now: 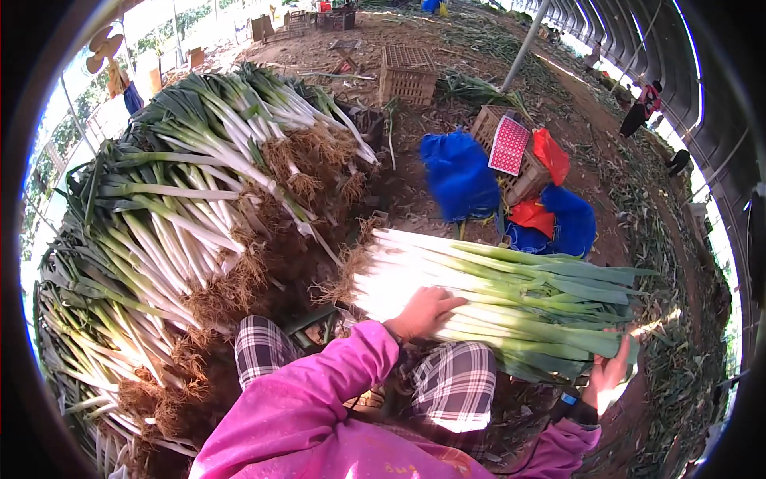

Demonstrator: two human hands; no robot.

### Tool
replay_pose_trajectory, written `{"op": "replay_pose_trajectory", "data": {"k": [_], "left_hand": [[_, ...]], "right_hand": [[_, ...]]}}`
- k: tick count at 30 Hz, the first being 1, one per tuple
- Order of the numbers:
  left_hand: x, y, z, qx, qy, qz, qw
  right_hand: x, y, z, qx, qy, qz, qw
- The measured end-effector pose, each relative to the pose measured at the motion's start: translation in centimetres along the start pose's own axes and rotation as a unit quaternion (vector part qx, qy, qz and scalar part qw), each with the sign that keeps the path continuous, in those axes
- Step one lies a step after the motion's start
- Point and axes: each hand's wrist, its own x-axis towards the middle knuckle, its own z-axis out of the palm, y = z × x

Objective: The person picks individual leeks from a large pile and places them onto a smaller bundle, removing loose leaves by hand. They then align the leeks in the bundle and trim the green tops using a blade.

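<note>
A bundle of leeks (495,295) lies across in front of my knees, its roots on the left and its green leaves on the right. My left hand (427,311) rests on the white stalks at the near side, fingers stretched out over them. At the leaf end, my right hand (610,371) touches the near edge of the green tops with its fingers apart. Part of that hand is behind the leaves. To my left rises a large heap of leeks (183,207), with brown soil-covered roots (227,291) facing me.
Beyond the bundle, a tan plastic crate (527,177) carries a red-and-white patterned sheet (509,145), beside blue mesh bags (455,174) and red bags (549,156). Another crate (407,74) stands farther off. A metal pole (527,46) leans behind. A person (641,108) is at the far right.
</note>
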Motion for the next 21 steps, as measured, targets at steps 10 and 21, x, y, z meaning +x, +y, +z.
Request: {"op": "replay_pose_trajectory", "data": {"k": [10, 21], "left_hand": [[1.6, -1.7, 1.6, -0.033, 0.023, 0.013, 0.999], [-0.3, -0.8, 0.7, 0.039, 0.017, -0.036, 0.998]], "right_hand": [[14.2, -12.7, -6.9, -0.065, 0.039, 0.047, 0.996], [-6.2, 11.5, 6.8, -0.627, -0.335, -0.474, 0.520]]}}
